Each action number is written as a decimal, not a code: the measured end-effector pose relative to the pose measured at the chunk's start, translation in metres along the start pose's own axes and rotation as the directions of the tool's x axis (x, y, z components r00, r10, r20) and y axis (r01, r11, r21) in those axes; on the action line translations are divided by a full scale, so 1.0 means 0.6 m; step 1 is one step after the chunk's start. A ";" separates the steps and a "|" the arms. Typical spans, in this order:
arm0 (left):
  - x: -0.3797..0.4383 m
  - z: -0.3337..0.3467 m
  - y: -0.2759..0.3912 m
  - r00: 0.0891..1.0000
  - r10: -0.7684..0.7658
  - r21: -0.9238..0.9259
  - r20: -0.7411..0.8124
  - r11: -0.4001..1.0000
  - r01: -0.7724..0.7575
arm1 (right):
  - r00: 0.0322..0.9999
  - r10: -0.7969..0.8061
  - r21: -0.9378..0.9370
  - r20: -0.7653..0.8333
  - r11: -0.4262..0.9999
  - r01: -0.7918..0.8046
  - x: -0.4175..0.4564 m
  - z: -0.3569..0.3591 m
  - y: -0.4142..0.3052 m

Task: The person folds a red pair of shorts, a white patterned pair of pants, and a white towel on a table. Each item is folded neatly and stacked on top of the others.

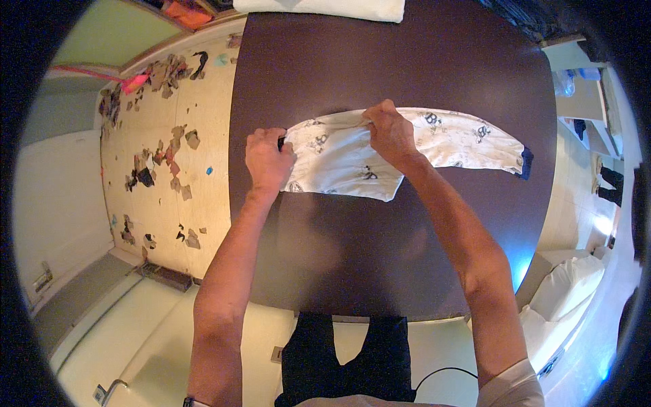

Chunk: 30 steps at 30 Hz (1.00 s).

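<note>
A pale printed cloth garment (341, 152), long and narrow as it lies, stretches across the dark brown table (356, 254). At its right end is a dark blue cuff (527, 163). My left hand (269, 158) grips the garment's left end, where a bit of dark material shows by the fingertips. With its fingers closed on the upper edge, near the middle, my right hand (389, 129) pinches the fabric. A lower corner of the cloth hangs towards me below the right wrist. The fingertips of both hands are partly hidden.
Folded white cloth (325, 6) lies at the table's far edge. Many fabric scraps (168, 157) are scattered over the light floor on the left, near a pink object (135, 84). White bags (569, 285) stand at the right. Another person's dark-clad legs (610, 185) show at the far right.
</note>
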<state>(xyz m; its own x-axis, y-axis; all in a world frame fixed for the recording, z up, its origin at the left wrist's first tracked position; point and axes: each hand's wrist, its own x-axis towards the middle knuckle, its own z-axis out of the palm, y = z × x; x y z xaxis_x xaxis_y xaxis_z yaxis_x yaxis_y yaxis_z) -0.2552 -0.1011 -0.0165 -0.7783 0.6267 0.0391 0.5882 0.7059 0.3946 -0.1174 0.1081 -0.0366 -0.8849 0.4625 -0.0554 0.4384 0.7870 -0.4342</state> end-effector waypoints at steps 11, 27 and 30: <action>-0.011 0.007 -0.030 0.989 0.094 -0.176 -0.117 0.978 -0.114 | 0.971 -0.030 0.174 -0.238 0.982 0.073 0.007 0.009 0.023; -0.064 0.011 -0.005 0.922 0.368 0.093 -0.121 0.929 -0.358 | 0.957 -0.088 0.026 -0.275 0.995 0.099 -0.037 0.044 -0.049; -0.083 0.002 -0.005 0.950 0.186 -0.044 -0.250 0.978 -0.203 | 0.956 -0.074 0.049 -0.283 0.995 0.091 -0.073 0.039 -0.072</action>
<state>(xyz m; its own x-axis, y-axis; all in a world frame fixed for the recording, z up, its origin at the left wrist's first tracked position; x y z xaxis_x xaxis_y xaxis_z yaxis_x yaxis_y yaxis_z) -0.2179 -0.1341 -0.0206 -0.6849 0.6442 0.3405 0.7239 0.5483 0.4187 -0.1012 0.0444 -0.0362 -0.8341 0.4996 0.2338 0.3474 0.8050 -0.4809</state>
